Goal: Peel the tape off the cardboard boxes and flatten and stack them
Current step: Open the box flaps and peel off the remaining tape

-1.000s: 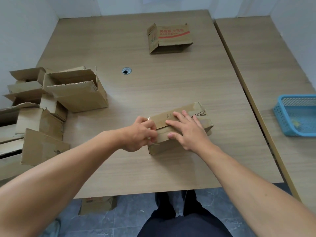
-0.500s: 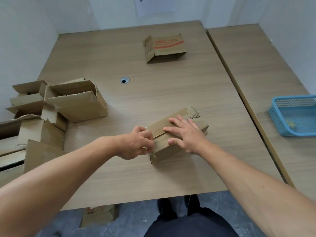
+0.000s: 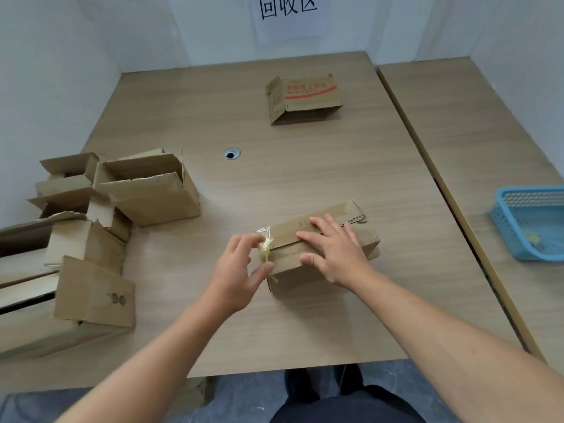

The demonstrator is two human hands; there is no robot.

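A small brown cardboard box (image 3: 363,236) lies on the wooden table (image 3: 305,166) in front of me. My right hand (image 3: 332,254) presses flat on its top, fingers spread. At the box's left end my left hand (image 3: 241,270) pinches a crumpled strip of clear yellowish tape (image 3: 265,247), which still clings to the box's corner. A flattened box with red print (image 3: 305,97) lies at the far side of the table.
Several opened brown boxes (image 3: 146,190) are piled along the table's left edge. A blue plastic basket (image 3: 531,221) holding tape scraps sits on the adjoining table at the right. A cable hole (image 3: 232,154) is in the tabletop. A paper sign (image 3: 288,13) hangs on the back wall.
My left hand has pulled the tape loose from the box's left end and lifted it into a crumpled strip. The right hand keeps pressing the box. The camera has tilted up.
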